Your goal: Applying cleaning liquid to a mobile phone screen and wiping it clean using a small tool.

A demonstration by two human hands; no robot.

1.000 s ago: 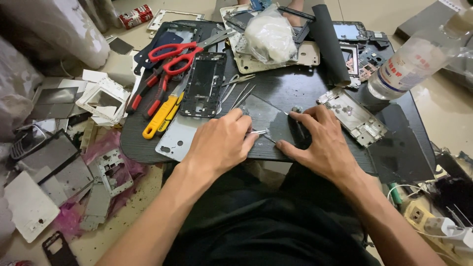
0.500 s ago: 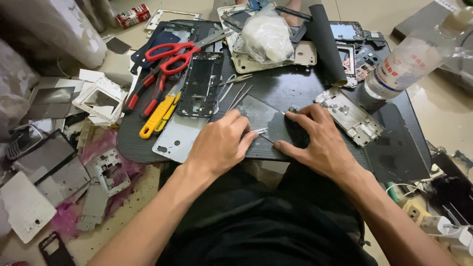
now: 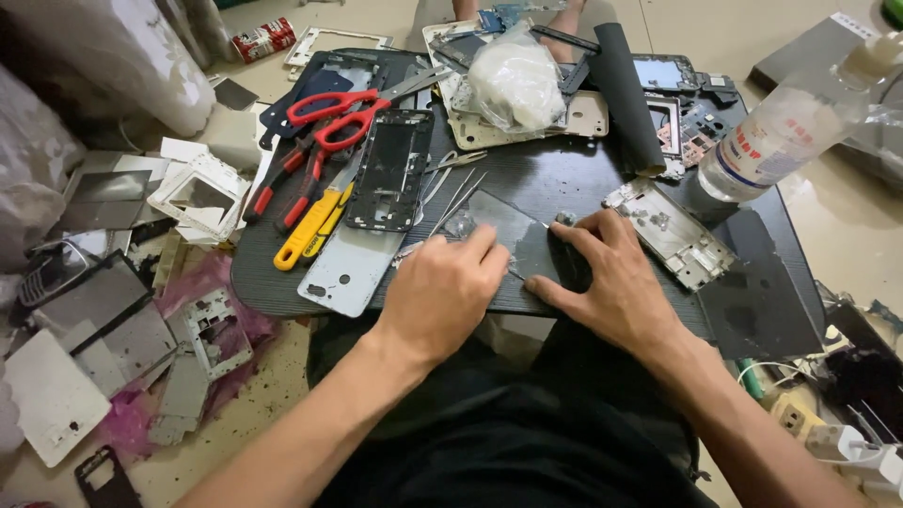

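Note:
A dark flat phone panel (image 3: pixel 503 229) lies on the black work mat (image 3: pixel 564 179) in front of me. My left hand (image 3: pixel 442 293) is curled at the panel's near left edge and pinches a thin metal tool (image 3: pixel 515 275) whose tip points right, under my fingers. My right hand (image 3: pixel 613 282) rests on the panel's right end, fingers spread and pressing it down. The two hands are a few centimetres apart.
Red-handled scissors (image 3: pixel 329 118), a yellow knife (image 3: pixel 310 226), an empty phone frame (image 3: pixel 390 169) and tweezers (image 3: pixel 451 193) lie on the mat's left. A metal mid-frame (image 3: pixel 670 233), plastic bottle (image 3: pixel 771 141), black roll (image 3: pixel 625 94) and white bag (image 3: pixel 515 80) lie right and behind. Loose phone plates (image 3: pixel 94 310) cover the floor on the left.
Both hands stay on the panel in nearly the same place; only the fingers of my right hand have shifted slightly.

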